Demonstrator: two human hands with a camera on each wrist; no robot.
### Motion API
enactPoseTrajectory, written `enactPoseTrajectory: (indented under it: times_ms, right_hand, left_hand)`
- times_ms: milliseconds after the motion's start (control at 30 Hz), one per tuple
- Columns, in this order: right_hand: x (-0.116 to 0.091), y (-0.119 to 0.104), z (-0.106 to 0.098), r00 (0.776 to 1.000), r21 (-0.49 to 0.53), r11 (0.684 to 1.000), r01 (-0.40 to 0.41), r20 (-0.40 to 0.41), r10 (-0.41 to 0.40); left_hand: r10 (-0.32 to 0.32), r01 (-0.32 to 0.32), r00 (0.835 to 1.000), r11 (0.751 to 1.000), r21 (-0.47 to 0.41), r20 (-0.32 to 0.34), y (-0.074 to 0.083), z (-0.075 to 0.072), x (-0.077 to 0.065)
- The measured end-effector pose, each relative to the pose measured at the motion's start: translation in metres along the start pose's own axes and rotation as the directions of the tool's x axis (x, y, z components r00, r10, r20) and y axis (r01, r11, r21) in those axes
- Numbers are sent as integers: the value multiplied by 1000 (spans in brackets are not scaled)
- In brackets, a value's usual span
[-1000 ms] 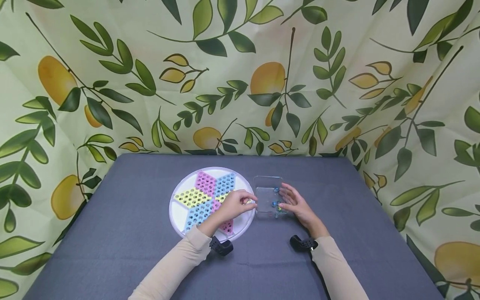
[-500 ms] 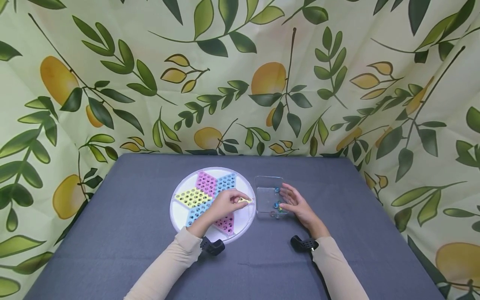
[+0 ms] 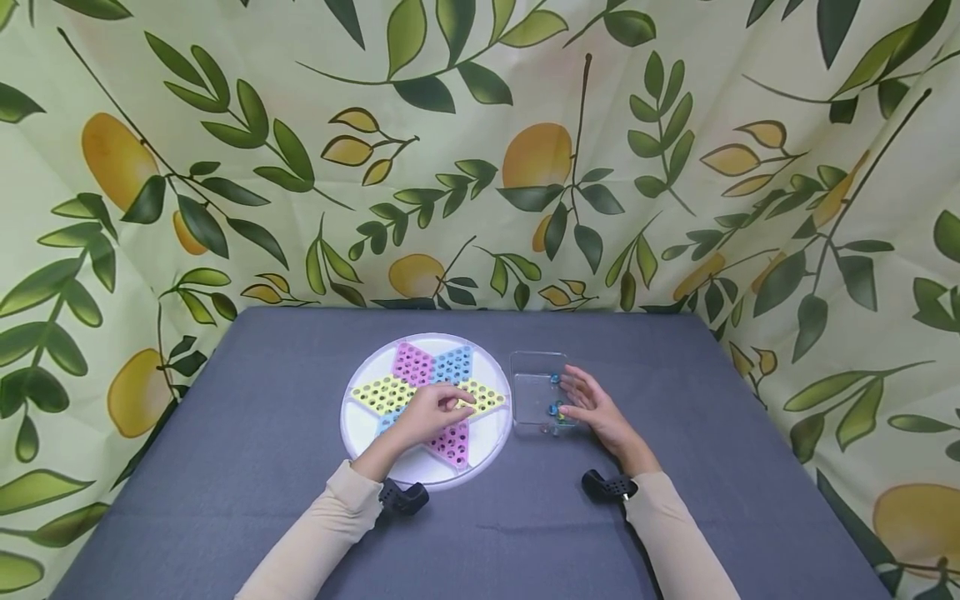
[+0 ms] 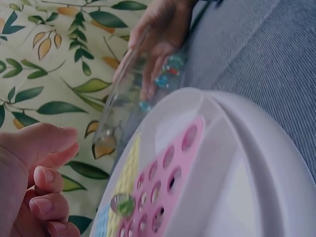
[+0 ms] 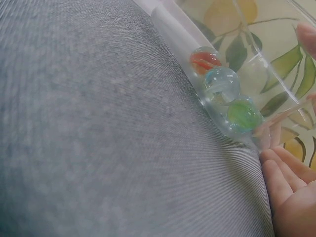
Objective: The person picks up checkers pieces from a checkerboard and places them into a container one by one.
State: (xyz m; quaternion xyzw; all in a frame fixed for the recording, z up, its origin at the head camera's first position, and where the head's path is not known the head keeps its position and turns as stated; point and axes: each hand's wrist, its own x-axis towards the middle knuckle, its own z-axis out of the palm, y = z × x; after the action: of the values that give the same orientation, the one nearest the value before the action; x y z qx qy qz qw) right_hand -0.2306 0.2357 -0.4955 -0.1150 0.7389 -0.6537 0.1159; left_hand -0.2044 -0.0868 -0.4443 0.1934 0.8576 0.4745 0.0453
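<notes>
My left hand (image 3: 431, 412) hovers over a round white Chinese checkers board (image 3: 352, 433) with a pink, blue and yellow star. Its thumb and fingertips come together, the other fingers curled, in the left wrist view; I cannot tell whether they hold a marble. A clear marble with green inside (image 4: 123, 204) sits on the board near the pink holes. My right hand (image 3: 600, 412) rests at the right side of a clear plastic box (image 3: 528, 392), fingers fairly straight along its wall. Several glass marbles lie inside, among them a red one (image 5: 205, 60) and a green one (image 5: 244, 116).
A grey cloth (image 3: 262, 467) covers the table under board and box. Behind and beside the table hangs a curtain (image 3: 450, 125) printed with leaves and fruit. The box stands close to the board's right edge. Each wrist wears a black strap camera.
My left hand has moved left from the board's right edge beside the box to above the middle of the star, uncovering the right yellow point. The right hand stays at the box.
</notes>
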Motion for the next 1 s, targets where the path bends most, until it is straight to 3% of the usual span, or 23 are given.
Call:
enactPoseTrajectory:
  times_ms: [500, 633, 833, 1000]
  right_hand:
    - [3, -1, -1, 1000, -7, 1000, 2, -1, -2]
    - [2, -1, -1, 1000, -14, 1000, -4, -3, 4]
    - [2, 1, -1, 1000, 1, 1000, -4, 3, 4]
    - [1, 1, -1, 1000, -8, 1000, -4, 3, 4]
  left_hand:
    - [-36, 37, 999, 999, 29, -26, -19, -22, -13]
    - [-34, 35, 999, 998, 54, -15, -28, -29, -18]
    - [-92, 91, 996, 996, 19, 17, -40, -37, -24]
    - [-89, 88, 995, 996, 27, 48, -46, -41, -29]
